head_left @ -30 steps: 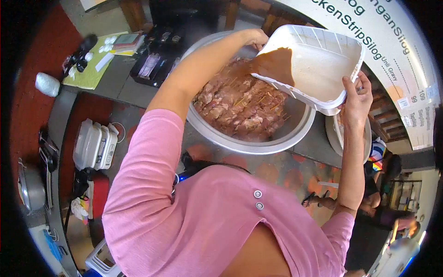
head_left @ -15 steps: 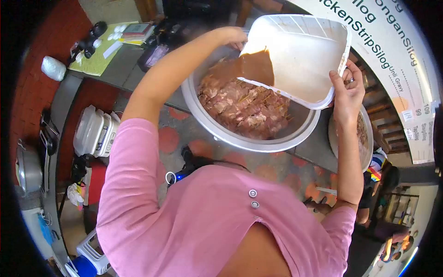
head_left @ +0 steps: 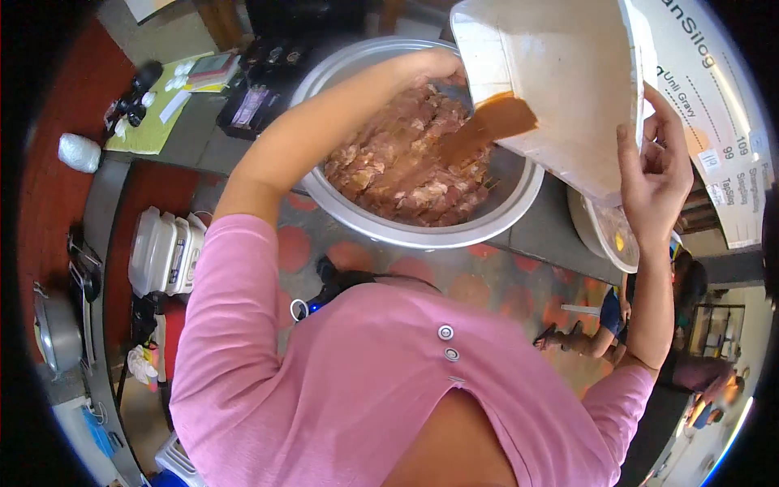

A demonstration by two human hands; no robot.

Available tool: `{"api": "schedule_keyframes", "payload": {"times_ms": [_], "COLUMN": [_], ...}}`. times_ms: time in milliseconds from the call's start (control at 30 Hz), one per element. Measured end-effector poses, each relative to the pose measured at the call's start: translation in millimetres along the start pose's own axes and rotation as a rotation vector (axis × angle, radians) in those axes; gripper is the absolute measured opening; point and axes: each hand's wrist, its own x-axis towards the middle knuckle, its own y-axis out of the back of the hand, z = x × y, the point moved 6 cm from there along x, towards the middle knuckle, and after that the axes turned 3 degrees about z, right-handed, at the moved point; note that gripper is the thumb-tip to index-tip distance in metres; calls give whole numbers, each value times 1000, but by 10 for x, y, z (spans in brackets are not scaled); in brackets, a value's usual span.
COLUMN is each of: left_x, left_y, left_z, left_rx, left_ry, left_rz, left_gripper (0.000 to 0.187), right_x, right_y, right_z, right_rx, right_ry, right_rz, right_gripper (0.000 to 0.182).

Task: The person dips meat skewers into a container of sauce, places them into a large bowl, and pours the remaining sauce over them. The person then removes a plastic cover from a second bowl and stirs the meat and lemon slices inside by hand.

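Note:
A white plastic tub (head_left: 568,89) is tilted steeply over a large metal basin (head_left: 422,236). Brown sauce (head_left: 495,122) runs from the tub's lower left corner onto skewered raw meat (head_left: 406,174) piled in the basin. My left hand (head_left: 438,66) is closed at the tub's left edge, above the basin, its fingertips partly hidden. On the opposite side, my right hand (head_left: 659,174) grips the tub's right wall, thumb on the near face and fingers behind.
Right of the big basin stands another bowl (head_left: 596,231). A black tray (head_left: 251,109) and a green-yellow mat (head_left: 146,130) lie on the counter at left. Plastic containers (head_left: 166,252) sit lower left. Other people (head_left: 706,390) are at far right.
Both hands have shifted the tub to the right and tipped it more steeply. The sauce inside has shrunk to a narrower stream at the corner, and more coats the meat.

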Motion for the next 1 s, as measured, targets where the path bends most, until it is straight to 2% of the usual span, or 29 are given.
{"api": "schedule_keyframes", "payload": {"times_ms": [67, 133, 200, 267, 333, 400, 500, 600, 667, 733, 800, 867, 933, 967, 1000], "left_x": [115, 36, -49, -115, -148, -170, -239, -409, -495, -417, -435, -759, -984, -1156, -1322], "left_y": [-9, -6, 33, 91, 146, 222, 370, 431, 476, 530, 527, 482, 483, 478, 488], "left_z": [79, 194, 269, 344, 349, 310, 273, 234, 203, -20, -199, -319, -482, -512, -553], "left_rx": [-82, -80, -77, -109, -111, -117, -141, -206, -141, -89, -36, 884, 1075, 1057, 1068], "left_ry": [-88, -92, -95, -200, -185, -170, -208, -164, -171, -208, -243, -92, -78, -113, -183], "left_rz": [43, 61, 85, 118, 175, 236, 316, 308, 328, 286, 252, 504, 438, 465, 516], "left_gripper": [30, 33, 36, 38, 40, 41, 43, 44, 44, 45, 45, 45, 45, 45, 44], "right_x": [-67, -137, -182, -231, -222, -225, -214, -232, -257, -293, -391, -550, -665, -701, -703], "right_y": [4, -2, 8, -11, -26, -22, -35, -50, -78, -70, -76, -150, -185, -163, -141], "right_z": [-52, -109, -98, -115, -77, -102, -69, -13, -23, 142, 320, 684, 862, 900, 798], "right_rx": [-66, -65, -136, -189, -176, -199, -213, -253, -195, -244, -273, -295, -354, -342, -291], "right_ry": [101, 307, 295, 399, 378, 513, 550, 548, 562, 365, 390, 429, 351, 328, 457], "right_rz": [-10, 13, -13, -13, -40, 20, 29, 20, 73, 75, 71, 59, 7, -15, 43], "right_gripper": [42, 44, 45, 47, 47, 46, 48, 50, 43, 34, 32, 31, 33, 35, 36]}}
